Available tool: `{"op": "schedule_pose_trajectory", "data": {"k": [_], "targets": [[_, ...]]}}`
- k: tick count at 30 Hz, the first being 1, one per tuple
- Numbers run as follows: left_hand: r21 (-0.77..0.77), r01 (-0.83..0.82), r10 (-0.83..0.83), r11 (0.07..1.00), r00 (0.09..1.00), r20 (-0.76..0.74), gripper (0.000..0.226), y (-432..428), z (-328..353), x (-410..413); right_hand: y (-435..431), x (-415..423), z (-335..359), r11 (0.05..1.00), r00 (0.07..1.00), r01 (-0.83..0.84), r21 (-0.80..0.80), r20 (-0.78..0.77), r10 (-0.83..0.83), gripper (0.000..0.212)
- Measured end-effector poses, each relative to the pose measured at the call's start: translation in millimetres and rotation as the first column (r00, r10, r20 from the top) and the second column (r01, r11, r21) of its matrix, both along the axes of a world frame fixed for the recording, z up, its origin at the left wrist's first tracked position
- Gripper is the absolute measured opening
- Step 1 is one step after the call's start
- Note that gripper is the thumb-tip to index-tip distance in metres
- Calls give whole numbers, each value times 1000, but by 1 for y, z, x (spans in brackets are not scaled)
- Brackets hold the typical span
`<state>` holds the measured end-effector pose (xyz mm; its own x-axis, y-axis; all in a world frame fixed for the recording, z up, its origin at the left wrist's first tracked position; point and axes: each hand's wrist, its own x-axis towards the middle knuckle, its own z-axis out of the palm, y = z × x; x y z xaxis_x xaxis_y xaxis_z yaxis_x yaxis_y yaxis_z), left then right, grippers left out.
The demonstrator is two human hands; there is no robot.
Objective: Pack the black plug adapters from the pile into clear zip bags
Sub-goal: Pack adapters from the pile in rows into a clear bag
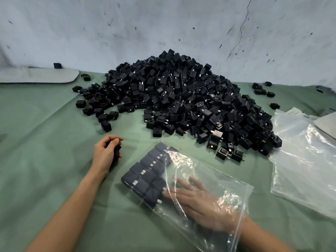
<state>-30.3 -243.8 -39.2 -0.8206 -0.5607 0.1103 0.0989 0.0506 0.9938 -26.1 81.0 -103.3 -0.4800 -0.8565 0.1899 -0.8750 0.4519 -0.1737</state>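
Adapters (117, 150) gripped in left hand (104, 151); right hand (200, 201) laid flat inside zip bag (223, 176). Packed rows (145, 172) may be toppled on withdrawal.

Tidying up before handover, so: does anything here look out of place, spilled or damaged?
A few stray adapters lie apart from the pile at far right, with more at far left near the wall. A long crack runs down the wall. The packed adapters in the bag sit in neat rows.
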Motion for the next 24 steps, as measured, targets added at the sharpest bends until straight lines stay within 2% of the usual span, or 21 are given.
{"op": "schedule_pose_trajectory", "data": {"k": [6,9,11,14,16,20,24], "targets": [[65,-24,27,998,999,-46,35,-3,-2,-2,-8,-5,-25,997,997,66,41,30,-67,47],[93,-26,33,995,997,-69,36,-4,-3,-1,-8,1,-21,998,993,61,-14,106,-59,47],[100,-31,38,995,997,-70,36,-3,-2,-1,-8,8,-12,998,994,60,-29,94,-57,48],[107,-33,40,994,997,-71,37,-2,0,-1,-10,22,10,997,997,73,19,20,-73,47],[103,-29,36,994,997,-66,37,-2,0,-1,-13,31,29,989,992,103,107,-78,-94,44],[89,-26,32,996,997,-67,37,2,1,-1,-19,43,57,945,982,173,279,-121,-144,43],[102,-36,44,994,996,-81,40,2,2,0,-20,48,62,931,977,210,298,-92,-190,51]]}}
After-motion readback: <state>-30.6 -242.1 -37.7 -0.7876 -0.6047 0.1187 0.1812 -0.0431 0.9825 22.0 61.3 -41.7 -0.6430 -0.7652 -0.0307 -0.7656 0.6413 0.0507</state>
